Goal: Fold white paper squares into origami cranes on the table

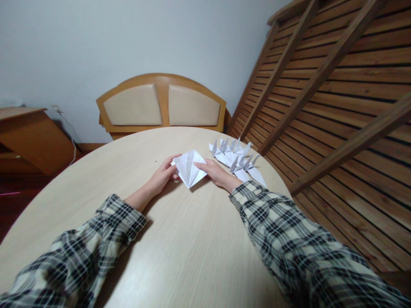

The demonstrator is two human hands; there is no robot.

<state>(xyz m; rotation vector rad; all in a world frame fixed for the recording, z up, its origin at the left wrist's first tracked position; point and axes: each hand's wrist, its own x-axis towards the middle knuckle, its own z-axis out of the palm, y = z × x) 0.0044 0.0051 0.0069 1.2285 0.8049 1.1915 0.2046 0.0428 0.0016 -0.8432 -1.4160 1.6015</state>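
A folded sheet of white paper (pixel 188 164), diamond-shaped with crease lines running to its near corner, is held just above the table between both hands. My left hand (pixel 163 174) grips its left corner, with the thumb along the edge and some fingers hidden beneath. On the opposite side, my right hand (pixel 218 173) pinches the right corner, its thumb lying on top of the paper. To the right of that hand stand several white paper cranes (pixel 236 161) in a group, with flat white paper near the front ones.
The round pale wooden table (pixel 180 252) fills the foreground. Behind it rises a padded headboard (pixel 163 100) against the wall. Dark wooden slats (pixel 337 94) lean along the right side. A wooden desk (pixel 32 137) stands at far left, with a white cable (pixel 72 141) beside it.
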